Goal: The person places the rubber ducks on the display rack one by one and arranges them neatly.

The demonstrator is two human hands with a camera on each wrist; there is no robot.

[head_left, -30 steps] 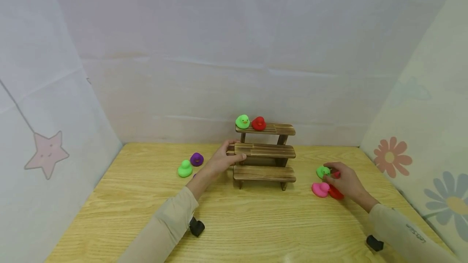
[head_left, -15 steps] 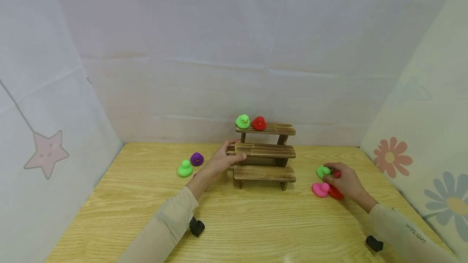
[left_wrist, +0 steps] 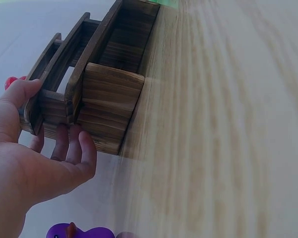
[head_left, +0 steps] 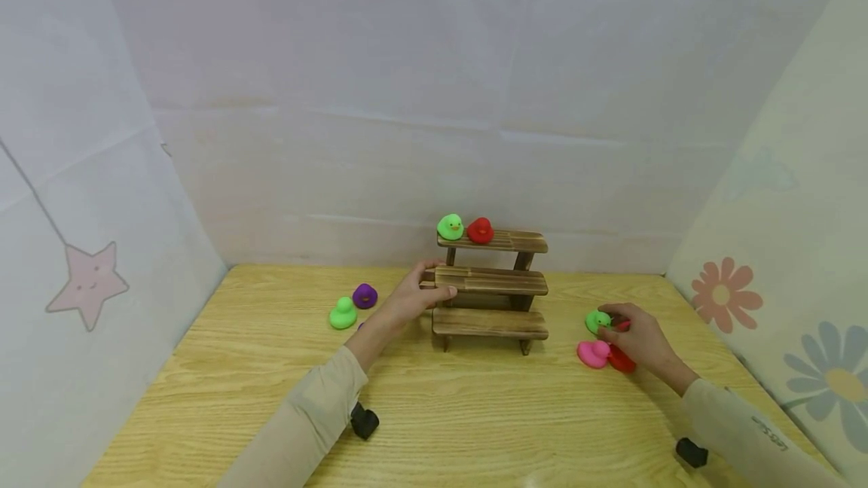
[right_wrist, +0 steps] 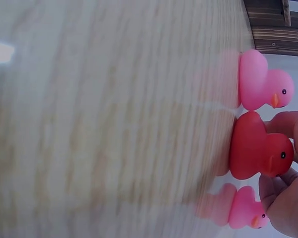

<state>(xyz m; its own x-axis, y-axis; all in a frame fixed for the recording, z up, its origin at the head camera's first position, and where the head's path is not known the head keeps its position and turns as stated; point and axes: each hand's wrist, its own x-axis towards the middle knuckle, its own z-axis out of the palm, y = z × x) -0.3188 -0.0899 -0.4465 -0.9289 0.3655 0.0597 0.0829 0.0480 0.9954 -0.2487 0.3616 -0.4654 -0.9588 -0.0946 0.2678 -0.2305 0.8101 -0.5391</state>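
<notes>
A three-tier wooden stand point(head_left: 490, 281) stands at the back of the table. My left hand point(head_left: 409, 297) grips its left side, with the thumb on the middle shelf and the other fingers against the side, as the left wrist view shows. A green rubber duck point(head_left: 450, 227) and a red duck point(head_left: 480, 230) sit on the top shelf. On the right, my right hand point(head_left: 640, 337) pinches another green duck point(head_left: 597, 321) between thumb and fingers. A pink duck point(head_left: 593, 354) and a red duck point(right_wrist: 258, 148) sit close below that hand, the red one partly covered in the head view.
Left of the stand are a green duck point(head_left: 343, 313) and a purple duck point(head_left: 365, 296); another purple one is mostly hidden by my left forearm. A second pink duck point(right_wrist: 246, 208) shows beyond the red duck in the right wrist view. Fabric walls point(head_left: 434, 134) enclose the wooden table point(head_left: 434, 428).
</notes>
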